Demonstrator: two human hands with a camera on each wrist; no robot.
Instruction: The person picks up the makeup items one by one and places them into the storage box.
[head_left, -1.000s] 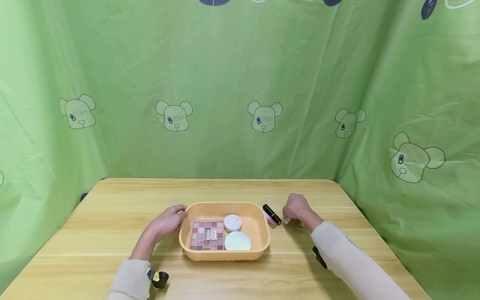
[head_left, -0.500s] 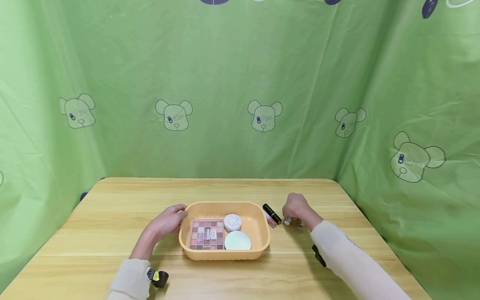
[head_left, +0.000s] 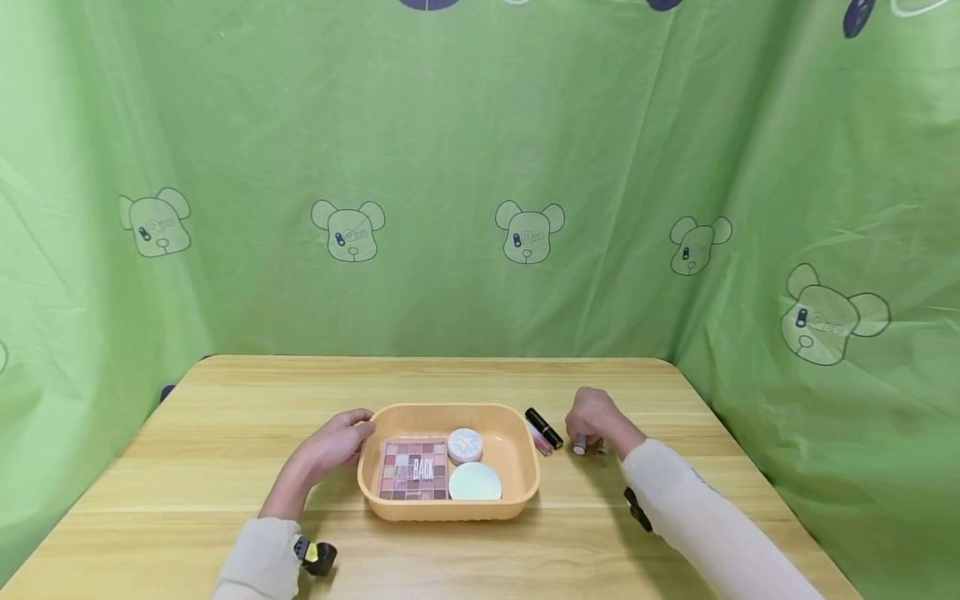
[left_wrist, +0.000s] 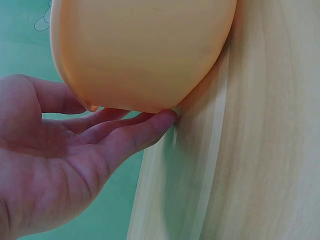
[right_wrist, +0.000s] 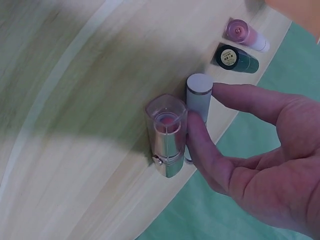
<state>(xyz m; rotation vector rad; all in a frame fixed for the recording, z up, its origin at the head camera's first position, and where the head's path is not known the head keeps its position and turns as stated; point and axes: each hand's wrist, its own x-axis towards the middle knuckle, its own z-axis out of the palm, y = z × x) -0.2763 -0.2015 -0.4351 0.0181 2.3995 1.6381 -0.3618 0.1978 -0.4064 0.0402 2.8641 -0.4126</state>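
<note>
My left hand [head_left: 337,442] holds the left end of the peach tray [head_left: 450,513], with the thumb at the rim and fingers along the outer wall. Inside the tray are an eyeshadow palette [head_left: 415,471], a small round white case [head_left: 465,446] and a larger pale round compact [head_left: 476,482]. To the right of the tray, my right hand [head_left: 596,415] pinches a white lipstick tube [right_wrist: 199,97] with a silver band between thumb and fingers. Right beside that tube lies a clear-capped lipstick [right_wrist: 168,137] with a shiny gold base.
Between tray and right hand lie a black tube [head_left: 544,428] and a pink lip gloss tube [head_left: 540,440], side by side. The wooden table [head_left: 187,467] meets a green curtain [head_left: 435,308] at the back and sides.
The end of the white lipstick tube has shifted slightly right and toward the body, under the right hand. The left hand and the tray stay in place.
</note>
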